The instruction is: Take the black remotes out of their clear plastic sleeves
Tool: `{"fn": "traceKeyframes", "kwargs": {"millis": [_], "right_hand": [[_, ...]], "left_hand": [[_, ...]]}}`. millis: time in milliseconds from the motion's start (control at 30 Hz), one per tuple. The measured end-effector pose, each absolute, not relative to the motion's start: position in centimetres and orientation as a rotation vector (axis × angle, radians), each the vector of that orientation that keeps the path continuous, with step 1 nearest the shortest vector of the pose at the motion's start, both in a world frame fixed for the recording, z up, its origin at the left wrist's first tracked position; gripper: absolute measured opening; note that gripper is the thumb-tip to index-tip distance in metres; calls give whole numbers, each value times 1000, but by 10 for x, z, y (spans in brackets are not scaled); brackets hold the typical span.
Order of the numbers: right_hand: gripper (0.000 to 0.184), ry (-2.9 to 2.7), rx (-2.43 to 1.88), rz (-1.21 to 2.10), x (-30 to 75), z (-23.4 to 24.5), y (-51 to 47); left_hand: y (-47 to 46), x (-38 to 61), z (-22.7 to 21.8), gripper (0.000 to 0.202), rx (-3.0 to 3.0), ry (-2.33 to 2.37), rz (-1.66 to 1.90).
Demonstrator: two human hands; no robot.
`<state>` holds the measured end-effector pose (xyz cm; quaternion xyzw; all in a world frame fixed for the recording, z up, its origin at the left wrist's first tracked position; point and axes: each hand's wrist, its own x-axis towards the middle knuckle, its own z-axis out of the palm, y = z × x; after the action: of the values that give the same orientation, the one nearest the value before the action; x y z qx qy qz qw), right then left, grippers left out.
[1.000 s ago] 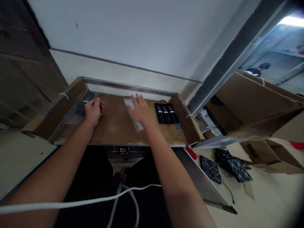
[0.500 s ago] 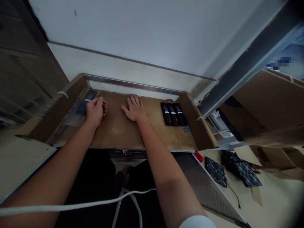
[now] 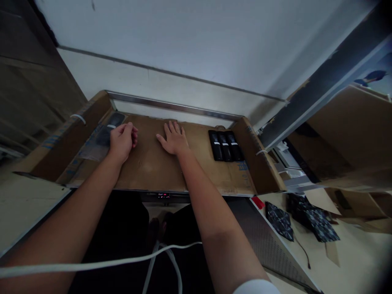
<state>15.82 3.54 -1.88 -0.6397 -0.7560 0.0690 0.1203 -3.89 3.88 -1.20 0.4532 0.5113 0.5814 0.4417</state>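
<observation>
My left hand (image 3: 122, 141) is curled at the left of a shallow cardboard tray (image 3: 147, 165). Its fingertips are closed at the edge of a clear plastic bag (image 3: 92, 149) that holds a black device (image 3: 107, 131) with a white band. Stretched flat on the bare cardboard in the tray's middle is my right hand (image 3: 174, 139), palm down and holding nothing. Three black remote-like sticks (image 3: 226, 145), each with a white band, lie side by side at the tray's right end, about a hand's width from my right hand.
A metal rail (image 3: 171, 107) runs behind the tray against a white wall. A white cable (image 3: 92, 266) crosses my lap. A small red display (image 3: 163, 195) glows under the front edge. Open cardboard boxes (image 3: 352, 134) and black patterned items (image 3: 306, 220) lie at the right.
My right hand slid left off a pale sheet that lay under it; the sheet no longer shows. My left hand stayed curled at the bag. The view shifted slightly.
</observation>
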Motion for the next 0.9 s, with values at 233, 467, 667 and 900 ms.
{"fn": "traceKeyframes", "kwargs": {"millis": [233, 467, 667, 900], "right_hand": [[84, -2217, -1882, 235, 157, -16, 35], [87, -2218, -1897, 254, 157, -17, 36], [87, -2218, -1905, 263, 157, -16, 36], [88, -2221, -1905, 253, 158, -18, 37]], "left_hand": [[40, -39, -13, 29, 1135, 1257, 1451], [40, -38, -12, 30, 1126, 1250, 1456], [39, -37, -11, 29, 1125, 1262, 1447], [38, -35, -8, 30, 1117, 1294, 1422]]}}
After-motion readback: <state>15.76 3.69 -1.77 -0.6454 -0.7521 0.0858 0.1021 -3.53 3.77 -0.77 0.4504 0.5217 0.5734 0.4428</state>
